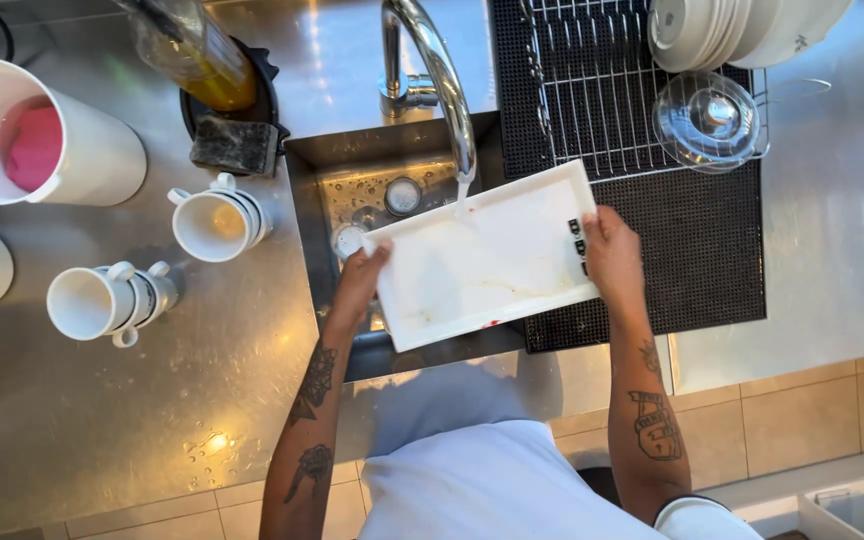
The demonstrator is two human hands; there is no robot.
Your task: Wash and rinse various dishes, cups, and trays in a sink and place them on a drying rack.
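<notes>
White rectangular tray sits tilted over the sink, water from the faucet hitting its top edge. Left hand and right hand each clamp a short end — fingers wrapped round the rim, tray between them.

Steel counter, beige tiled floor

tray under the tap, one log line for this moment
tray over sink | left hand grips left end | right hand grips right end | water from tap hits tray
</notes>
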